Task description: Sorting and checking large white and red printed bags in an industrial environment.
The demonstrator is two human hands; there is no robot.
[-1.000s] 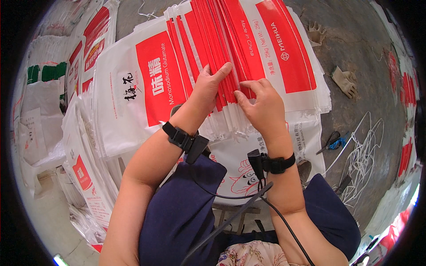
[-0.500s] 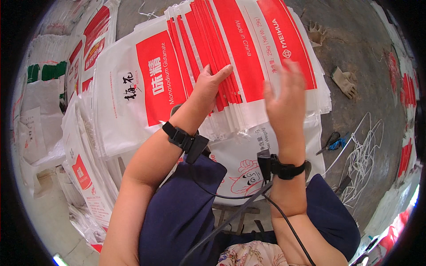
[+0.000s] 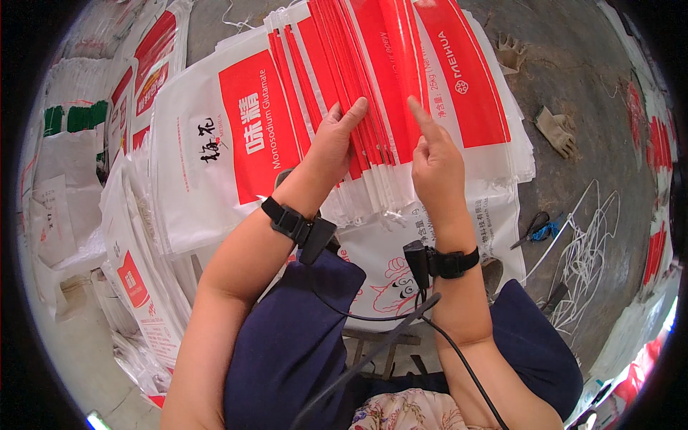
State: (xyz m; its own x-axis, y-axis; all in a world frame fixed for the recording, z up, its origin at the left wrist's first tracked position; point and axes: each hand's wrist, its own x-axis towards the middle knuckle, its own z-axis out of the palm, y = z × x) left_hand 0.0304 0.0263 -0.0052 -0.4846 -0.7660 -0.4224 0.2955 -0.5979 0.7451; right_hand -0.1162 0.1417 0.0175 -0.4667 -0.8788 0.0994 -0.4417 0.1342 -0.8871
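Woven sacks (image 3: 401,93), red-and-white, lie fanned in a stack directly ahead. Left hand (image 3: 333,147) rests flat, fingers together, on the fanned edges. Right hand (image 3: 433,158) hovers above, forefinger extended, holding nothing. Many edges appear separated; sacks beneath remain squared. Open floor (image 3: 573,79) lies right, with scissors (image 3: 534,229), glove (image 3: 557,130) and cord (image 3: 588,258).

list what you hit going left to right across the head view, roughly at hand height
green-printed sacks → fanned red-and-white sacks → left hand → right hand → work glove → red sacks at the far right edge
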